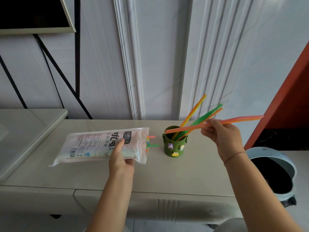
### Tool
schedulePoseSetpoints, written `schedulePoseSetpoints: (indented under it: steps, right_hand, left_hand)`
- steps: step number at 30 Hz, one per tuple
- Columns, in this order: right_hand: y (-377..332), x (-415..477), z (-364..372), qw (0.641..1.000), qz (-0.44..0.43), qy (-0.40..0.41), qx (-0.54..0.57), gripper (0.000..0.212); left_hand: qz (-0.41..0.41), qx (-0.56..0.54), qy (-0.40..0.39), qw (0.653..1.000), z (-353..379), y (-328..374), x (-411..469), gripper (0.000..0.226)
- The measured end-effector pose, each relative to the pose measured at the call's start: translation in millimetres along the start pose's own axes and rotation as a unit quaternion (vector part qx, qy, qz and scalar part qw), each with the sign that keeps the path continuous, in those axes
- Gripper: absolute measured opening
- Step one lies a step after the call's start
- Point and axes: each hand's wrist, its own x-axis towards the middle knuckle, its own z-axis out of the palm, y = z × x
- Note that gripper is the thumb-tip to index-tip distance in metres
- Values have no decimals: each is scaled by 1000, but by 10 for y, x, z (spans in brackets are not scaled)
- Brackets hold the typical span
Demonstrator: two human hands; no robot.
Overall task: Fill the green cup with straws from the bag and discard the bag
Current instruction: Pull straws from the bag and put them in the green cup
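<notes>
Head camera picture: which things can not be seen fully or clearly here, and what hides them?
Bag, head view: cloudy printed plastic hides how many straws remain; only their tips show.
Green cup: its wall hides the lower ends of the straws standing in it.
Bin: inside too dark; partly covered by the right forearm.
Small print on the bag: too small to read.
</notes>
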Motion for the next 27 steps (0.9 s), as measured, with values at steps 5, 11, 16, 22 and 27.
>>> schedulePoseSetpoints:
  steps: [5,11,16,22,27]
  right_hand:
    - [-16,67,-17,995,-17,40,-89,15]
    - [130,143,83,971,-44,21,-234,18]
    - [366,169,193,930,-47,-29,-364,24]
    - [470,242,236,918,-43,-56,-391,22]
    - [525,148,149,950,6,-43,-310,26]
  left_hand:
    - [-11,1,-9,1000,4,-51,7,26]
    - [-11,0,-27,1000,51,-105,-59,42]
    - [-8,6,-33,999,106,-162,-173,49]
    - [-20,12,-56,998,159,-207,-265,28]
    - [-10,9,-69,997,172,-213,-278,31]
